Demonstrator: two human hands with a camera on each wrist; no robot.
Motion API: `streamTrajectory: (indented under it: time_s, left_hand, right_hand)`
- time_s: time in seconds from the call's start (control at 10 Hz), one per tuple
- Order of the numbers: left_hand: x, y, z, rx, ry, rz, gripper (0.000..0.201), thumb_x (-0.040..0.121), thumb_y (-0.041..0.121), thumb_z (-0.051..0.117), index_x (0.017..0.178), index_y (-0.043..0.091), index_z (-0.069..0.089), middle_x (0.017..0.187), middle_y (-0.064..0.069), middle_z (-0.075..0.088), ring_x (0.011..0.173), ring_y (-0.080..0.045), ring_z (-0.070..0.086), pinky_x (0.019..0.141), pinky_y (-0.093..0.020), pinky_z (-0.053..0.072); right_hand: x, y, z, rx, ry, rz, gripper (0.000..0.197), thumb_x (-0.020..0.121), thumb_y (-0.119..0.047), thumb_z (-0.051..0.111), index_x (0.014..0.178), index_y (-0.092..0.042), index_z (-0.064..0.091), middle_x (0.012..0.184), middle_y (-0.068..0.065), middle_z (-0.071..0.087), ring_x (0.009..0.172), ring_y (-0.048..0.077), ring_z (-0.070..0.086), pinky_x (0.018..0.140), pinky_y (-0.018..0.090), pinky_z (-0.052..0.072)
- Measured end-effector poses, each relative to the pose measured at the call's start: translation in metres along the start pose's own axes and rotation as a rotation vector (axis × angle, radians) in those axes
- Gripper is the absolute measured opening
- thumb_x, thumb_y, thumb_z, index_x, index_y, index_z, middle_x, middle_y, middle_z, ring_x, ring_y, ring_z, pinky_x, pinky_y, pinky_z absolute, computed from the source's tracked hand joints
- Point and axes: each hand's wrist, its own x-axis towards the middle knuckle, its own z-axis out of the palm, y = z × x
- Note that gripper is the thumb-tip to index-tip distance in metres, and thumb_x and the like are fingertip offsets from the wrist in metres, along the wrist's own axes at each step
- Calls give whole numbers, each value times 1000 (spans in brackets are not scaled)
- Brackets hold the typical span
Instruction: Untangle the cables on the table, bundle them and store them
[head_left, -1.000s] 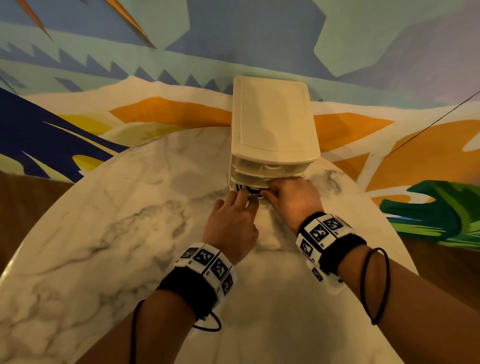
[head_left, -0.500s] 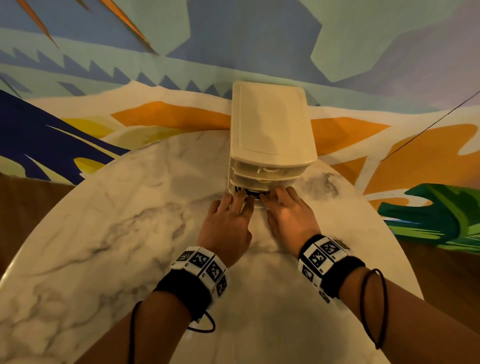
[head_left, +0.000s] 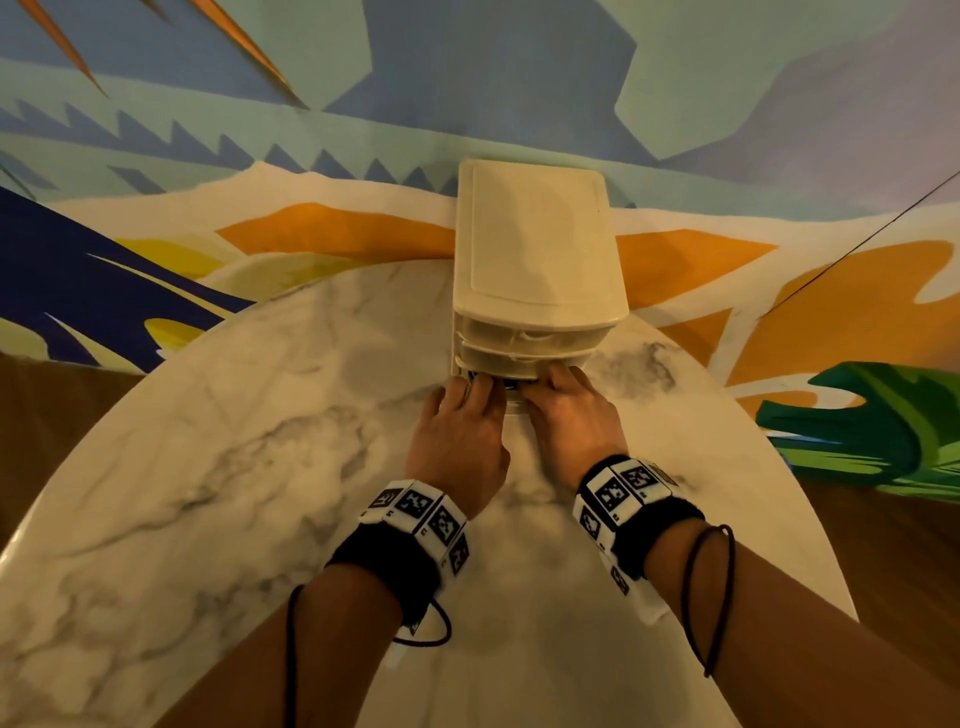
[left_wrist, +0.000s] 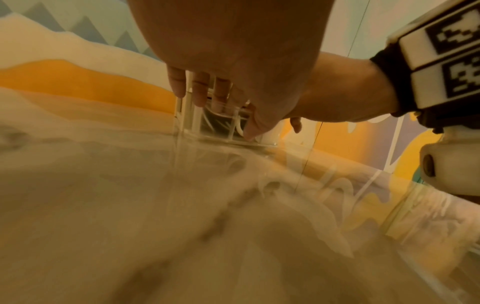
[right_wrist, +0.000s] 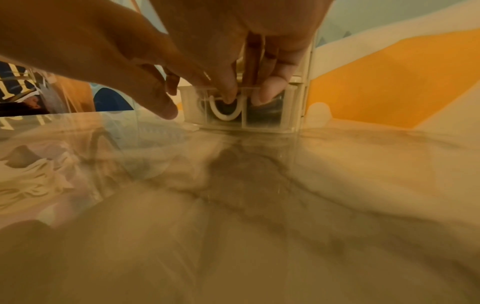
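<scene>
Fingertips of the left hand (head_left: 457, 436) and right hand (head_left: 574, 421) are pressed, straight and relaxed, against the clear bottom drawer (right_wrist: 241, 107) of the cream plastic drawer unit (head_left: 535, 249) on the round marble table (head_left: 208, 467); coiled cables (right_wrist: 225, 111) are seen inside.

A cream drawer unit (head_left: 535, 249) is seen on the white, grey-veined marble counter (head_left: 218, 467). Black-and-white checker tags (head_left: 415, 512) are worn on black wristbands (head_left: 384, 564). Orange, blue and green shapes are painted across the wall (head_left: 727, 130).

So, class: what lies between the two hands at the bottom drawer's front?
Between left hand and right hand, only bottom drawer front shows, head view.
</scene>
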Motion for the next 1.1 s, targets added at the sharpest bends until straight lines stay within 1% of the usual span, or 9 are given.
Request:
streamTrajectory:
  time_s: [0.1,0.2,0.3,0.4,0.5,0.6,0.8,1.0,1.1]
  left_hand:
    - [-10,3,0,-130,94,-26,47,76,23,63,120,9,56,123,-8,52,105,-25,51,88,-37,46]
    - [-19,4,4,-243,124,-73,33,77,20,62,107,8,58,112,-8,54,100,-25,52,82,-37,50]
    - [-12,-6,11,-381,50,-185,47,81,25,57,124,8,49,126,-8,45,115,-26,43,97,-37,42]
    - [-7,-15,15,-441,43,-199,49,81,26,56,126,8,47,130,-7,42,117,-25,43,100,-37,40]
    - [-5,-18,20,-542,57,-179,50,77,24,58,124,9,47,128,-7,43,114,-26,47,94,-38,44]
    - [8,-21,25,-527,64,-153,61,77,30,57,132,9,43,136,-9,40,119,-29,46,97,-39,43]
    - [11,-30,23,-414,-64,-153,56,81,31,52,132,10,45,135,-12,44,117,-33,45,98,-42,40]
    - [-47,-63,-18,-468,-11,-232,16,89,19,56,97,11,67,104,-12,64,97,-31,59,88,-38,45]
    - [-106,-90,-36,-446,-38,-359,14,91,18,55,85,12,66,93,-13,69,88,-30,63,78,-32,45]
  right_hand:
    - [5,-3,2,-29,36,-19,16,79,-12,68,95,-15,72,105,7,62,104,30,57,62,39,56]
    - [12,-11,8,44,131,-5,10,69,-12,76,73,-10,66,85,6,63,88,29,62,51,36,53]
    - [12,-14,14,132,213,80,25,65,-15,80,67,-11,55,78,7,59,78,29,59,51,34,49]
    - [2,-9,19,192,318,176,29,66,-20,80,62,-12,52,76,7,56,74,27,53,61,35,46]
    - [-7,-3,25,302,331,320,22,73,-25,77,65,-12,60,75,4,59,73,23,56,68,31,46]
    - [-6,9,31,392,209,418,18,82,-24,69,92,-8,67,97,9,64,88,29,62,79,32,48]
    - [-6,17,15,412,27,436,26,89,-23,59,111,-12,65,115,9,61,103,28,59,89,31,45]
    - [-29,-2,-42,579,15,516,24,82,-27,51,86,-15,71,84,10,72,81,28,66,77,42,53]
    - [-55,-25,-108,779,227,430,15,89,-16,56,81,-17,69,73,3,69,68,15,64,63,31,50]
